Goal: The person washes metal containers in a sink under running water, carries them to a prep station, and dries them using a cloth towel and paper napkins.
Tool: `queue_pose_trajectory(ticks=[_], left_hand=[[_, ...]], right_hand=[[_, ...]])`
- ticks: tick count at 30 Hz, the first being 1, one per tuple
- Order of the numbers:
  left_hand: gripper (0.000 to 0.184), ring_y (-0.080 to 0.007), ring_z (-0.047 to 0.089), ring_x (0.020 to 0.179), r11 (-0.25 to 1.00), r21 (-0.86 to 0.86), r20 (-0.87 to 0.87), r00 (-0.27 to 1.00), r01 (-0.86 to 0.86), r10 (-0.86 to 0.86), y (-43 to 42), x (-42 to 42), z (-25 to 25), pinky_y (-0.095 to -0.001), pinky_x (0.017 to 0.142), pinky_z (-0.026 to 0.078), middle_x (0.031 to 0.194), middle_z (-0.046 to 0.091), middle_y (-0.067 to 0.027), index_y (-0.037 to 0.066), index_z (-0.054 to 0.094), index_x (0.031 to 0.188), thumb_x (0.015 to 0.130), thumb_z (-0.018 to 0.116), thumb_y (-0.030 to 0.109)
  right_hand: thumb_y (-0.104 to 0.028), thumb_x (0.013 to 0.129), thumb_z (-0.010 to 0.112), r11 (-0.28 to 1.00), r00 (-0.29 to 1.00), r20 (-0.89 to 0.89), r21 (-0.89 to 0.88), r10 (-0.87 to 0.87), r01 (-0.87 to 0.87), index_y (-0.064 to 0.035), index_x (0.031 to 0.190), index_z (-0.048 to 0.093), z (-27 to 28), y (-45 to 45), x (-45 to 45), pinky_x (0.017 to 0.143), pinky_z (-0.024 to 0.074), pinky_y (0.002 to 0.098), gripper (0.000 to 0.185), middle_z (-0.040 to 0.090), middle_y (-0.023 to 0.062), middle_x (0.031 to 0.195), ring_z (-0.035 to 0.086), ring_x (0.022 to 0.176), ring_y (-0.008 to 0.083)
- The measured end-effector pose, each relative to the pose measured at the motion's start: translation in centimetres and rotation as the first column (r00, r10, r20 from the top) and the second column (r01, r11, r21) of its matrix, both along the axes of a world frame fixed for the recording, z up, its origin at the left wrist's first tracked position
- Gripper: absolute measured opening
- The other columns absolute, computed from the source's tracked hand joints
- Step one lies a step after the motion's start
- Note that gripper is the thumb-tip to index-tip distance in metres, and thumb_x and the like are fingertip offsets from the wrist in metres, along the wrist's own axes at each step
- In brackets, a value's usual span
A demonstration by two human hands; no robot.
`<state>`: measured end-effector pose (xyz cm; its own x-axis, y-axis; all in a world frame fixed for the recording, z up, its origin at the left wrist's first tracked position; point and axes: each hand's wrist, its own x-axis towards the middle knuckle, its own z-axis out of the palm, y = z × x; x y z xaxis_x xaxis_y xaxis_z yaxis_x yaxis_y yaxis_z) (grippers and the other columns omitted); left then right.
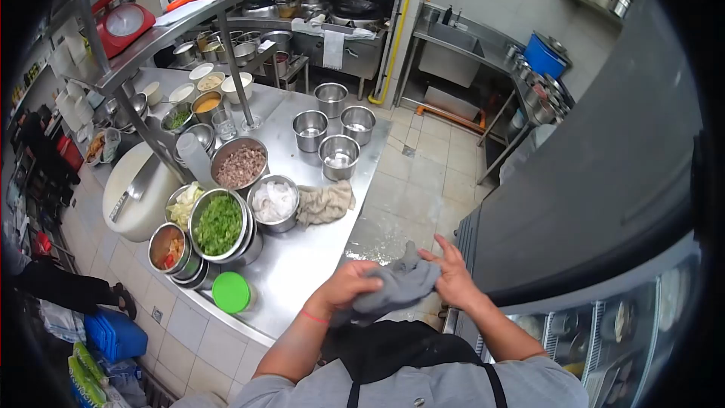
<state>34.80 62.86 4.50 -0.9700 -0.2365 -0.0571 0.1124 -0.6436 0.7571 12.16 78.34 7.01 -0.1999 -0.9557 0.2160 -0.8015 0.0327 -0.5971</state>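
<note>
A crumpled grey cloth (396, 285) hangs between my two hands, in front of the black apron. My left hand (352, 282), with a red band at its wrist, is closed on the cloth's left side. My right hand (455, 278) is at the cloth's other side; its fingers are apart and stretched out, and the palm side touches the fabric. On the steel table nearby, a beige cloth (326, 203) lies bunched next to a steel pot (274, 204) with white contents. Chopped green leaves fill another steel pot (217, 225).
Several steel pots (339, 156) stand near the table's right edge. A green-lidded container (232, 292) sits at its near end. Right of me, a fridge door (581, 174) stands open beside lit shelves (596, 340). Wet floor (389, 230) lies ahead. A person's leg (64, 285) shows at left.
</note>
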Motion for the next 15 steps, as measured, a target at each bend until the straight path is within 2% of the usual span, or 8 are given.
queue_pose_trajectory(ticks=[1,2,5,6,7,9,13,15], left_hand=[[0.023,-0.0132,0.062,0.087,0.992,0.030,-0.047,0.991,-0.121,0.123,-2.2,-0.3,-0.8,-0.0280,0.079,0.051,0.098,0.066,-0.0073,-0.003,0.061,0.105,0.084,0.063,0.007],[0.020,-0.0139,0.063,0.084,0.973,0.055,-0.049,0.973,-0.223,0.226,-4.3,-0.9,0.3,-0.0279,0.076,0.051,0.096,0.066,-0.0082,-0.002,0.062,0.102,0.084,0.062,0.007],[0.020,-0.0124,0.061,0.078,0.887,-0.096,0.101,0.882,-0.453,0.461,-9.6,-3.7,-0.3,-0.0267,0.071,0.050,0.088,0.066,-0.0059,-0.003,0.062,0.102,0.086,0.061,0.009],[0.022,-0.0114,0.059,0.075,0.803,-0.377,0.177,0.815,-0.461,0.552,-11.4,-5.1,-2.9,-0.0260,0.070,0.049,0.085,0.065,-0.0043,-0.002,0.062,0.104,0.087,0.061,0.011],[0.024,-0.0104,0.058,0.073,0.662,-0.633,0.215,0.730,-0.402,0.649,-12.7,-6.2,-4.8,-0.0254,0.068,0.047,0.082,0.064,-0.0027,-0.002,0.062,0.106,0.087,0.062,0.014],[0.027,-0.0108,0.058,0.077,0.667,-0.639,0.242,0.724,-0.382,0.646,-13.2,-7.6,-6.5,-0.0253,0.070,0.048,0.086,0.064,-0.0033,-0.002,0.061,0.108,0.088,0.062,0.017],[0.033,-0.0104,0.057,0.085,0.624,-0.362,0.254,0.571,-0.692,0.781,-13.9,-9.3,-9.9,-0.0226,0.074,0.046,0.095,0.062,-0.0033,0.000,0.055,0.117,0.093,0.058,0.022],[0.036,-0.0091,0.055,0.085,0.552,-0.261,0.318,0.470,-0.792,0.823,-14.2,-9.4,-11.4,-0.0208,0.073,0.045,0.096,0.060,-0.0025,0.000,0.052,0.120,0.094,0.055,0.024]], right_hand=[[-0.014,0.086,0.058,0.994,0.925,-0.370,-0.026,0.090,-0.108,-0.0017,0.114,0.062,0.2,-1.1,-1.8,0.091,0.0477,0.0331,0.031,0.061,0.0166,0.117,0.062,0.101,0.0269],[-0.016,0.087,0.058,0.979,0.964,0.209,0.081,0.167,-0.188,-0.0050,0.112,0.064,-0.4,-2.1,-3.1,0.089,0.0476,0.0328,0.028,0.063,0.0155,0.113,0.062,0.099,0.0241],[-0.017,0.088,0.058,0.772,0.794,0.564,0.601,-0.228,-0.205,-0.0021,0.109,0.065,-0.4,-4.3,-6.6,0.090,0.0465,0.0329,0.027,0.064,0.0137,0.110,0.061,0.099,0.0218],[-0.018,0.089,0.059,0.900,0.417,0.877,0.361,-0.239,-0.243,0.0022,0.108,0.063,-1.0,-5.4,-6.6,0.090,0.0463,0.0322,0.028,0.065,0.0121,0.106,0.061,0.101,0.0192],[-0.018,0.089,0.059,0.894,0.415,0.877,0.368,-0.242,-0.256,0.0022,0.108,0.063,-0.2,-7.4,-6.2,0.090,0.0463,0.0322,0.028,0.065,0.0121,0.106,0.061,0.101,0.0192],[-0.017,0.090,0.059,0.964,0.077,0.996,0.059,-0.040,-0.260,0.0064,0.112,0.058,3.5,-13.1,-5.3,0.088,0.0475,0.0315,0.032,0.063,0.0114,0.108,0.060,0.102,0.0184],[-0.016,0.091,0.057,0.936,0.150,0.955,-0.205,0.255,-0.285,0.0028,0.120,0.052,8.8,-21.9,-5.6,0.089,0.0472,0.0342,0.034,0.060,0.0106,0.116,0.059,0.104,0.0198],[-0.022,0.086,0.063,0.925,0.575,0.739,-0.175,0.350,-0.338,0.0026,0.117,0.052,10.7,-25.9,-6.1,0.089,0.0468,0.0364,0.041,0.061,0.0146,0.112,0.059,0.103,0.0251]])
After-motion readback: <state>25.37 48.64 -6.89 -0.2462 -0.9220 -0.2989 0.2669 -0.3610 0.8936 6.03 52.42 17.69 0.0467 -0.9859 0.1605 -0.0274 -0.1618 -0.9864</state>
